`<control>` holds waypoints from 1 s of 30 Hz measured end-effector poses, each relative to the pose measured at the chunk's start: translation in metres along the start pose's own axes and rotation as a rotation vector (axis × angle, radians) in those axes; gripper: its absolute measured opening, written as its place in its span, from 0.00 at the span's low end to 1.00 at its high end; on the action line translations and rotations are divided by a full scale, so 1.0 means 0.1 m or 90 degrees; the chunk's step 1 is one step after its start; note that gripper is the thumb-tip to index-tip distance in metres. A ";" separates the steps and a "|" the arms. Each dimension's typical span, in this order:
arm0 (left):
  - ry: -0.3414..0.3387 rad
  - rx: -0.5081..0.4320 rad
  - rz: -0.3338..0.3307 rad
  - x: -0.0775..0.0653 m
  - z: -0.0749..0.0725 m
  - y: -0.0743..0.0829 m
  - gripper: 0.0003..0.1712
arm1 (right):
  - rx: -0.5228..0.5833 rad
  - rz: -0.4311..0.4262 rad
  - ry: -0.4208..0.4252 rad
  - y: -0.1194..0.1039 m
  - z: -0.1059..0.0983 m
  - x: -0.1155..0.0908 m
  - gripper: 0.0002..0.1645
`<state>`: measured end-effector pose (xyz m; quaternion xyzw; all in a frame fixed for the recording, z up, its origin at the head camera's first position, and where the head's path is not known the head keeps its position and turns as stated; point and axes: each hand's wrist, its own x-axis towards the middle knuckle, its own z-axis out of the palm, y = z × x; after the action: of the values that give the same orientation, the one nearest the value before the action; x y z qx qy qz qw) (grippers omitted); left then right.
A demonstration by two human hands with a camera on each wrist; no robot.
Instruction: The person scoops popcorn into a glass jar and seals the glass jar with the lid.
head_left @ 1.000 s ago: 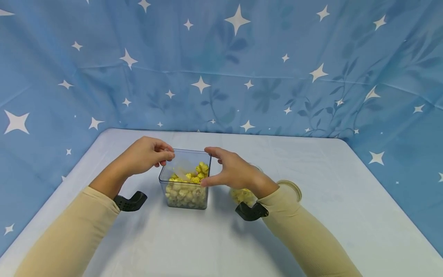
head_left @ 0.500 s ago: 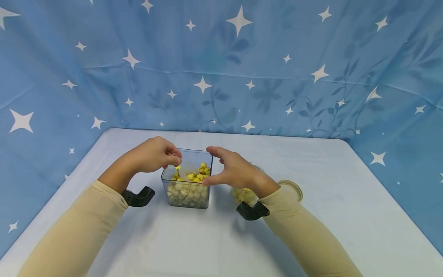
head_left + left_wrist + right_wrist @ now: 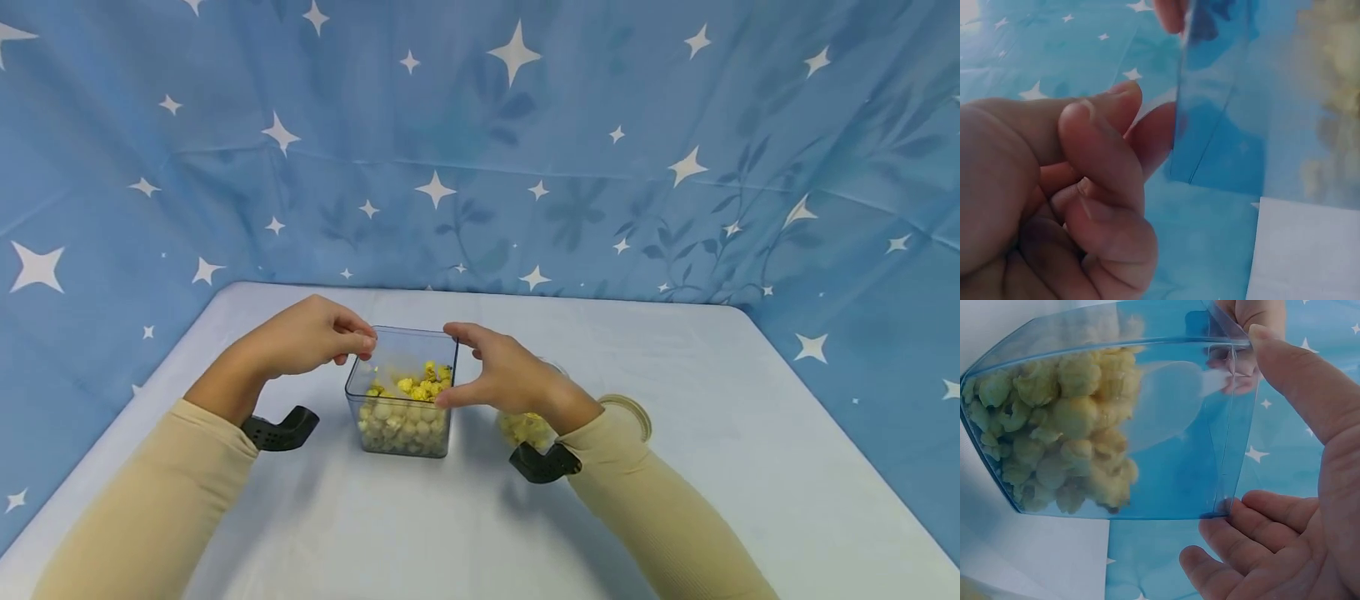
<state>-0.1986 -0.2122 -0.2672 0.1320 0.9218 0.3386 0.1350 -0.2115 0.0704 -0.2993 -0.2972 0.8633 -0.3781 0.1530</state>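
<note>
A clear, square-mouthed plastic box [image 3: 411, 343] stands on the table, its lower part filled with yellow popcorn [image 3: 423, 387]. My left hand [image 3: 303, 342] is over the box's left rim, fingers curled on the handle of a translucent white scoop [image 3: 1169, 403]. The scoop's bowl is inside the box, against the popcorn. My right hand [image 3: 513, 375] holds the right side of the box, thumb at the near corner of the rim and fingers at the far corner. In the left wrist view, the curled fingers [image 3: 1110, 162] are close beside the box wall, and the scoop is hidden.
Behind my right wrist, a clear jar [image 3: 523, 431] with popcorn stands on the table, partly covered by the hand. A round gold-rimmed lid [image 3: 637, 410] lies to its right. The white table [image 3: 405, 533] ends at a blue star-patterned curtain [image 3: 480, 150].
My left hand has moved right over the box with the scoop, then back to the left rim. Some popcorn has shifted inside. The right hand keeps its hold on the box.
</note>
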 end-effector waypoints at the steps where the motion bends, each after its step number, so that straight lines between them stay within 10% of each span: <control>1: 0.000 -0.008 0.000 0.00 -0.01 0.00 0.16 | -0.002 -0.001 0.000 -0.01 -0.01 0.00 0.59; 30: -0.013 -0.159 0.002 0.02 0.03 -0.12 0.19 | 0.003 -0.004 0.001 0.01 0.02 -0.02 0.60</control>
<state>-0.2014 -0.2184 -0.2782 0.1193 0.8708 0.4496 0.1594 -0.2097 0.0709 -0.3007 -0.2992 0.8616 -0.3810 0.1518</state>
